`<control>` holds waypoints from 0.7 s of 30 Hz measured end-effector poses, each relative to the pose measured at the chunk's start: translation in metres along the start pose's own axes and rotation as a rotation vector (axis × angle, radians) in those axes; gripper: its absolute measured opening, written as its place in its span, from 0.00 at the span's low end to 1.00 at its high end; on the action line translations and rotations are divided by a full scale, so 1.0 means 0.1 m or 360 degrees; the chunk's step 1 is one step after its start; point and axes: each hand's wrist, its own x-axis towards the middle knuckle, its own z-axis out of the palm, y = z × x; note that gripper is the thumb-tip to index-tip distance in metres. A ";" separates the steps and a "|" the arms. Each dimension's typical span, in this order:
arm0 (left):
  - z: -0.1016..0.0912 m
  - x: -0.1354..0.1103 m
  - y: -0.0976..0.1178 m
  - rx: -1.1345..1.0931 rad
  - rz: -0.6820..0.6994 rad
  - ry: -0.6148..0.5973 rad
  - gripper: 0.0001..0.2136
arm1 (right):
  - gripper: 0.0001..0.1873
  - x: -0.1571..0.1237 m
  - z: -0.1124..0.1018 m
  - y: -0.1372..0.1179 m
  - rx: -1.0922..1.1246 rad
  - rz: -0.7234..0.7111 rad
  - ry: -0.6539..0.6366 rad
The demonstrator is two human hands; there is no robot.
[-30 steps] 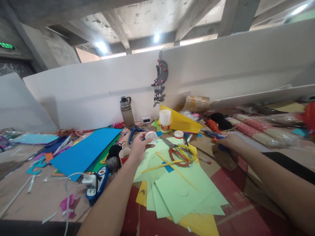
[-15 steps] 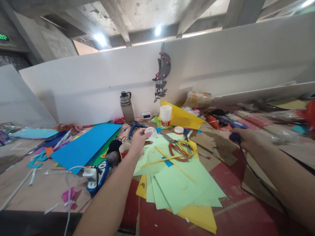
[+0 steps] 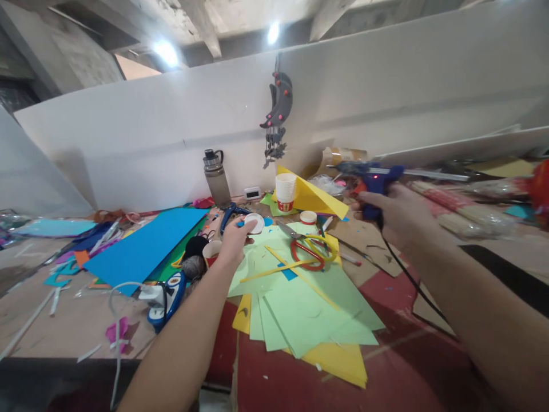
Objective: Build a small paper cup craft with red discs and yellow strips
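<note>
My left hand (image 3: 234, 240) is closed around a small white paper cup (image 3: 253, 222), held above a spread of light green paper sheets (image 3: 300, 303). My right hand (image 3: 397, 214) grips a blue hot glue gun (image 3: 369, 174) raised in the air, its nozzle pointing left and a red light showing on its body. A black cord (image 3: 412, 280) trails from the gun down past my forearm. Red and yellow scissors (image 3: 311, 254) lie on the green sheets between my hands.
A stack of white paper cups (image 3: 286, 191), a grey water bottle (image 3: 215, 177), a large blue sheet (image 3: 146, 249), yellow paper (image 3: 315, 197) and a red-rimmed cup (image 3: 212, 252) crowd the table. A grey moon ornament (image 3: 277, 111) hangs on the white wall. Bundles of sticks (image 3: 463, 212) lie right.
My right hand has lifted the glue gun off the table and brought it up and leftward. My left hand with the cup has stayed almost still.
</note>
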 end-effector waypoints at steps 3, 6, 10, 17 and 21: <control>0.00 0.01 -0.02 0.0038 -0.0004 0.0018 0.18 | 0.12 -0.11 0.25 -0.04 -0.0015 0.0036 -0.0173; -0.01 0.00 -0.02 0.0025 -0.0005 -0.0007 0.17 | 0.09 -0.21 0.38 0.01 -0.0091 -0.0010 -0.0479; -0.01 -0.02 -0.01 0.0008 0.0019 -0.0024 0.15 | 0.07 -0.35 0.44 0.13 -0.0382 0.0124 -0.0583; 0.01 -0.05 -0.01 0.0015 0.0055 -0.0036 0.13 | 0.11 -0.47 0.41 0.24 -0.0584 0.0084 -0.0671; 0.03 -0.07 -0.01 0.0005 0.0064 -0.0062 0.13 | 0.12 -0.45 0.39 0.28 -0.0698 0.0048 -0.0666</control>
